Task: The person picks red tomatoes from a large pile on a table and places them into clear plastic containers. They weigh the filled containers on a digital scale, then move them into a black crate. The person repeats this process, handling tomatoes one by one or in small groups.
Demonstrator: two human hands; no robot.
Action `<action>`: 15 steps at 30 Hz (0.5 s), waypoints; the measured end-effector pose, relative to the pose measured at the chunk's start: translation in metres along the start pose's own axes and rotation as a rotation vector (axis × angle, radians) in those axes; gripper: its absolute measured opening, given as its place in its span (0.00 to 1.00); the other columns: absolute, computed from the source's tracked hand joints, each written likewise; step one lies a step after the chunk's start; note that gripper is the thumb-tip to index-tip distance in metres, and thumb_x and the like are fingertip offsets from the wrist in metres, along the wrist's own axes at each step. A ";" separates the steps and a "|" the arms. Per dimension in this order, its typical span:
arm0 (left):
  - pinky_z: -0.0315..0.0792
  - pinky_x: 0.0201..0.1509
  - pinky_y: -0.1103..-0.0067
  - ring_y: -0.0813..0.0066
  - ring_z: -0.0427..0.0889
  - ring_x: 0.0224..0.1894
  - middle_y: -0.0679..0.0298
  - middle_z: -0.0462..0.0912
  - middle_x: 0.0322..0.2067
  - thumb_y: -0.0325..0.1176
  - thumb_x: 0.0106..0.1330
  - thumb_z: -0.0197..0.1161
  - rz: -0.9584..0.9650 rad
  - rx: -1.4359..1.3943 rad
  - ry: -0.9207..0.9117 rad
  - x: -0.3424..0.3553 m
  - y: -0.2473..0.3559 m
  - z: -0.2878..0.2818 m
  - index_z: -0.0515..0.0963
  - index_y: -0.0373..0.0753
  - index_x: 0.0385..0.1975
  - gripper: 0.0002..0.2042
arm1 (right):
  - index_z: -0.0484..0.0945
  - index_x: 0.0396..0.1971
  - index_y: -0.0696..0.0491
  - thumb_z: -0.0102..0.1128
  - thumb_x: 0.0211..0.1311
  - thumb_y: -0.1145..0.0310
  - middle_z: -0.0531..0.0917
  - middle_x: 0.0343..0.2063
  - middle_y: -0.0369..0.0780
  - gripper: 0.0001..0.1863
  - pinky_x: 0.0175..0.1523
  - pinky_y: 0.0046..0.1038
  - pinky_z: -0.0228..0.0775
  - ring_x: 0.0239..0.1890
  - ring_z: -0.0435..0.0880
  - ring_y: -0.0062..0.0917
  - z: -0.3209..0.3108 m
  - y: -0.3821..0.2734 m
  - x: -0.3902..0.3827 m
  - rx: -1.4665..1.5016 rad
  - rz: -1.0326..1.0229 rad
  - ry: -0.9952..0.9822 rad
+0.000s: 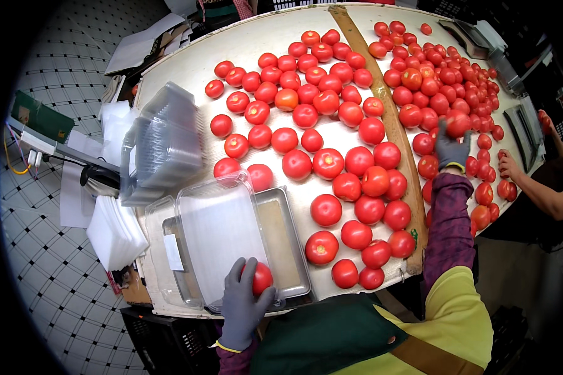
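Observation:
In my gloved left hand [244, 300], fingers curled, is a red tomato [261, 279], held over an open clear plastic box [222, 231] lined with a white pad. The box rests on a metal tray [294, 244]. My gloved right hand [453, 147] reaches past the wooden divider [401, 169] and grips another tomato [458, 125] at the edge of a dense pile of tomatoes [447, 94]. Many loose tomatoes [319, 162] lie on the white table [187, 62] between the box and the divider.
Stacked clear boxes [159, 147] and white pads [114, 234] stand at the left, near a metal arm with cables [69, 156]. A co-worker's arm [537, 187] reaches to tomatoes at the right, near dark trays [522, 134]. A black crate [156, 344] is below the table.

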State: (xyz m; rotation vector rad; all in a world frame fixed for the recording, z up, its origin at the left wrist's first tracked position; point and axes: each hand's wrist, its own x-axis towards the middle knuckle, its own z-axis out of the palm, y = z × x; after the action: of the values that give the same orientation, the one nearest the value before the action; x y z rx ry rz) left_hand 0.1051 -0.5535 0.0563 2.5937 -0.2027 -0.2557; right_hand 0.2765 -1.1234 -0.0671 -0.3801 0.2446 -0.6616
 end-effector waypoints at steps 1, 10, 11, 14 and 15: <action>0.69 0.57 0.65 0.50 0.69 0.56 0.48 0.67 0.55 0.32 0.48 0.68 -0.018 -0.011 0.006 0.002 -0.002 0.002 0.67 0.36 0.57 0.32 | 0.66 0.56 0.59 0.52 0.67 0.58 0.72 0.57 0.48 0.24 0.57 0.31 0.70 0.52 0.77 0.31 0.015 0.007 0.002 0.025 0.092 -0.056; 0.68 0.56 0.62 0.48 0.69 0.54 0.48 0.69 0.53 0.37 0.47 0.69 -0.060 -0.078 -0.013 0.002 -0.009 0.004 0.68 0.36 0.56 0.33 | 0.68 0.58 0.49 0.60 0.53 0.56 0.73 0.54 0.47 0.31 0.55 0.39 0.68 0.55 0.75 0.38 0.143 0.248 -0.081 -1.917 0.014 -1.040; 0.68 0.56 0.63 0.48 0.68 0.54 0.47 0.69 0.53 0.38 0.47 0.69 -0.060 -0.086 -0.017 0.003 -0.010 0.004 0.68 0.36 0.56 0.33 | 0.66 0.59 0.46 0.59 0.52 0.61 0.68 0.59 0.49 0.31 0.55 0.42 0.69 0.54 0.75 0.44 0.153 0.268 -0.082 -2.152 0.147 -1.109; 0.68 0.57 0.65 0.51 0.68 0.56 0.49 0.68 0.53 0.32 0.47 0.69 -0.063 -0.052 -0.061 0.006 -0.003 0.002 0.67 0.37 0.56 0.33 | 0.65 0.54 0.49 0.59 0.49 0.68 0.65 0.56 0.55 0.29 0.44 0.46 0.74 0.43 0.81 0.48 0.126 0.328 -0.080 -2.330 -0.046 -0.805; 0.68 0.57 0.64 0.51 0.68 0.56 0.49 0.68 0.53 0.33 0.47 0.69 -0.070 -0.046 -0.073 0.008 -0.003 0.001 0.67 0.37 0.56 0.33 | 0.66 0.54 0.49 0.59 0.49 0.68 0.67 0.54 0.55 0.28 0.42 0.44 0.75 0.42 0.81 0.47 0.124 0.335 -0.079 -2.402 -0.083 -0.720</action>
State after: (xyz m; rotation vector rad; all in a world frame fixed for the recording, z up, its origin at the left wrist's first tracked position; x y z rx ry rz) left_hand 0.1131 -0.5528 0.0527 2.5511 -0.1311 -0.3766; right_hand 0.4423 -0.7981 -0.0868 -2.8511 0.2114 0.0857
